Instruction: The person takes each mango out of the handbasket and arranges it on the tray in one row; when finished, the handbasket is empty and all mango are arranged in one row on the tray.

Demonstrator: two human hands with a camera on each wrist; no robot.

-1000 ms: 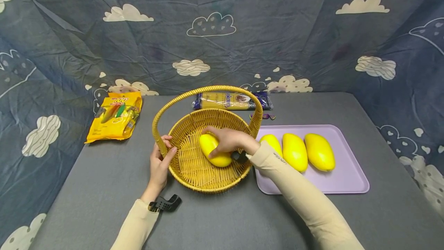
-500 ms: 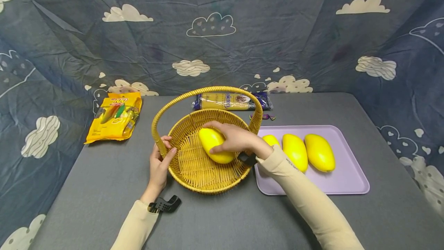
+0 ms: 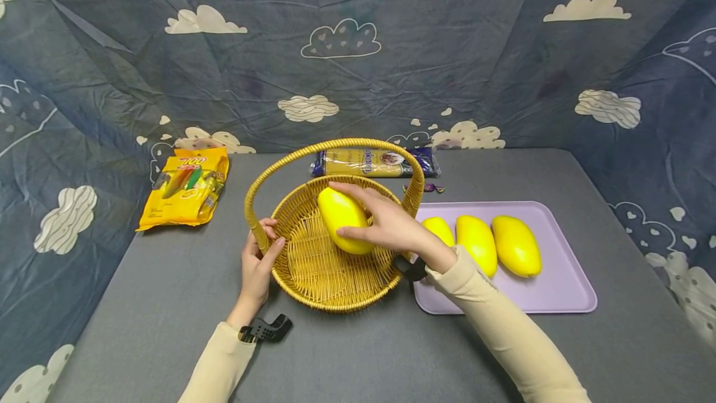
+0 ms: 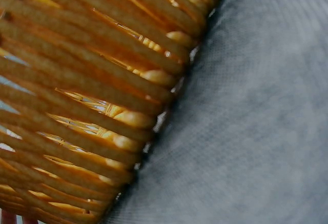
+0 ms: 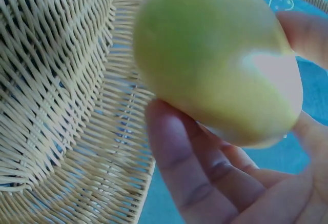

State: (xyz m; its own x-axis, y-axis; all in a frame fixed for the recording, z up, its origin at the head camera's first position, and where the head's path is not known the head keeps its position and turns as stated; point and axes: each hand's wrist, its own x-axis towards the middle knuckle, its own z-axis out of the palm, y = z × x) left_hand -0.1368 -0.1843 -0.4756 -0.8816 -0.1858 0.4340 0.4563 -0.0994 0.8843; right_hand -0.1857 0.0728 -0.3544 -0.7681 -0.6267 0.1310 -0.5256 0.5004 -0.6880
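Observation:
In the head view a yellow mango is in my right hand, gripped between thumb and fingers over the round wicker basket. The right wrist view shows the mango close up, greenish at one end, with fingers curled under it and the woven wall behind. My left hand holds the basket's left rim at the foot of the arched handle, thumb on the near side and fingers partly behind the handle. Only the basket's outer weave and grey cloth fill most of the left wrist view.
Right of the basket, a lilac tray bears three mangoes, one partly behind my right arm. Behind the basket lie a blue-and-yellow packet and a small purple wrapped candy. A yellow bag lies at the back left.
My right hand has lifted the mango up from low in the basket, and the wrist has shifted slightly right. The left hand and the basket have stayed in place.

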